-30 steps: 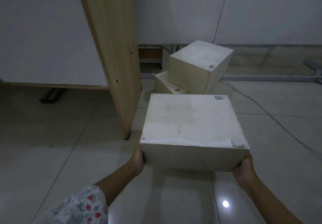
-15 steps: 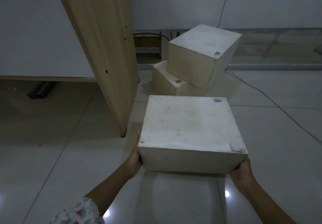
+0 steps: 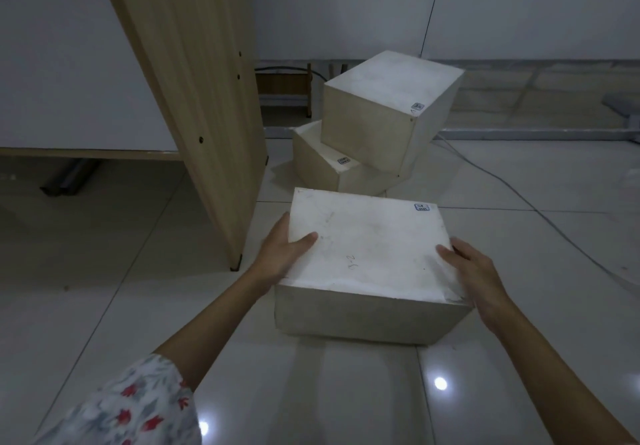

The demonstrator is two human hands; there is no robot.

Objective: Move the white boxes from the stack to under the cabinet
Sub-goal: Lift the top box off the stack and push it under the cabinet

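Observation:
A flat white box [image 3: 367, 247] sits on the tiled floor in front of me, just right of the cabinet's wooden side panel [image 3: 194, 98]. My left hand [image 3: 282, 250] grips its left edge with the thumb on top. My right hand [image 3: 474, 271] holds its right edge, thumb also on the lid. Behind it stands the stack: a tall white box [image 3: 384, 98] resting askew on a lower white box [image 3: 318, 164]. The open space under the cabinet [image 3: 86, 219] lies to the left of the panel.
A grey cable [image 3: 519, 195] runs across the floor right of the boxes. A small wooden rack [image 3: 284, 88] stands against the back wall. A metal rail [image 3: 554, 133] lies along the wall's base. Dark bars [image 3: 65, 181] sit under the cabinet.
The box has come down from the air onto the floor. Both hands have slid from its lower front corners up to its side edges, thumbs now on top.

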